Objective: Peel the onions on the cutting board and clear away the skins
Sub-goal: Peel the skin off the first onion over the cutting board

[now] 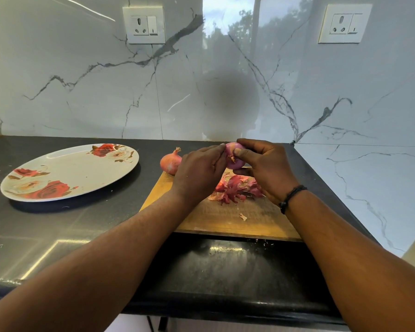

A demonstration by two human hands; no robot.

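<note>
A purple, mostly peeled onion [234, 156] is held above the far end of the wooden cutting board [225, 219]. My right hand [261, 167] grips it from the right, thumb on its front. My left hand [199, 171] pinches at the onion's root end from the left. A heap of red-purple skins [235, 189] lies on the board under my hands, with one small scrap [243, 216] nearer me. An unpeeled onion [170, 162] with dry orange skin sits at the board's far left corner, partly behind my left hand.
A large oval plate with a rose pattern [70, 172] rests on the dark counter [58, 231] to the left of the board. A marble wall runs behind, and a marble side wall [369, 183] closes in on the right. The counter's front edge is near me.
</note>
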